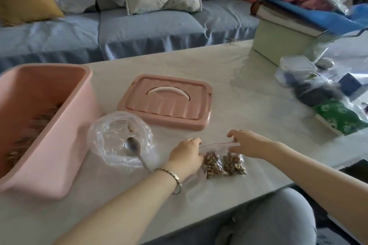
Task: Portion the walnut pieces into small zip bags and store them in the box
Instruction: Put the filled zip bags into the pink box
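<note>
Zip bag (224, 162) lies flat on the surface (249, 95), just in front of the lid (167, 103), on the person's side. Walnut pieces (212, 164) sit inside in two clumps, below the seal strip.

Left hand (186, 155): fingers curled at the bag's top left corner, apparently pinching the strip. Right hand (246, 145): thumb and fingers nipping the strip at its right end. Judged step: closing the seal.

Box (65, 135) stands open, left of the lid; its brown contents are too blurred to name. Spoon (133, 145) rests in a clear plastic bag (111, 135), front-left of the lid, touched by neither hand.

Risks:
- The strip may stay unsealed between the two hands, so pieces could spill on the lift to the box.
- A crumb caught in the track would stop it closing.
- The left forearm is near the spoon handle, and a sweep toward the box could knock it.
</note>
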A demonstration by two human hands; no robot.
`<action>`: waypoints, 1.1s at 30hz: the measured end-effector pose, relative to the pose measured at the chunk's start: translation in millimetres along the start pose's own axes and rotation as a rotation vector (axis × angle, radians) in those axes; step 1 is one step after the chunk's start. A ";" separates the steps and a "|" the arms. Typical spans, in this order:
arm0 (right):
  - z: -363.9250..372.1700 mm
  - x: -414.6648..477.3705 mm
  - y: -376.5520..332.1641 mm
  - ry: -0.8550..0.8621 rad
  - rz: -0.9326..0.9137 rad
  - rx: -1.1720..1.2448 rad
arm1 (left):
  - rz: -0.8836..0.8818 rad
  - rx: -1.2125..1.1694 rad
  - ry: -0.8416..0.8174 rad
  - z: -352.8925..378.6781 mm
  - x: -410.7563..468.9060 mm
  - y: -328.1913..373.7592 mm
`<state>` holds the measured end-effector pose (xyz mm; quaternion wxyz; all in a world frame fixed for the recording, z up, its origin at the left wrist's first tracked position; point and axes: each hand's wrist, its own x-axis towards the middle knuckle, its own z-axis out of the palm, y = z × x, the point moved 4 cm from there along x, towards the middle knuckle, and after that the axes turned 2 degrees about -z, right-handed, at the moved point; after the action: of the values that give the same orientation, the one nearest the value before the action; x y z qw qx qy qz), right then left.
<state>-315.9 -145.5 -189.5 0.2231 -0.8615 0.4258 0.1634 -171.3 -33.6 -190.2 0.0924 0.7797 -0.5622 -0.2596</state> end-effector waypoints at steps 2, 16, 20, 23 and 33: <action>8.5 7.7 7.7 0.011 0.030 0.054 | -0.010 0.037 -0.021 10.2 15.8 9.1; -63.4 -54.2 -22.6 0.210 -0.328 0.114 | -0.007 -0.532 -0.004 -10.7 20.7 13.7; -61.3 -51.8 -62.5 0.236 -0.427 0.144 | 0.041 -0.740 -0.067 -36.8 1.2 16.7; -43.2 -40.6 -81.4 0.184 -0.452 0.137 | 0.017 -0.842 -0.110 -50.3 -19.6 6.8; 31.6 -4.9 -102.4 -0.159 -0.408 0.146 | 0.142 -0.145 0.477 -97.3 -94.1 -90.4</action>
<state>-239.0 -70.7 -188.9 0.3463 -0.8957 0.2346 0.1507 -68.8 70.7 -118.8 0.2962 0.7688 -0.5577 -0.1010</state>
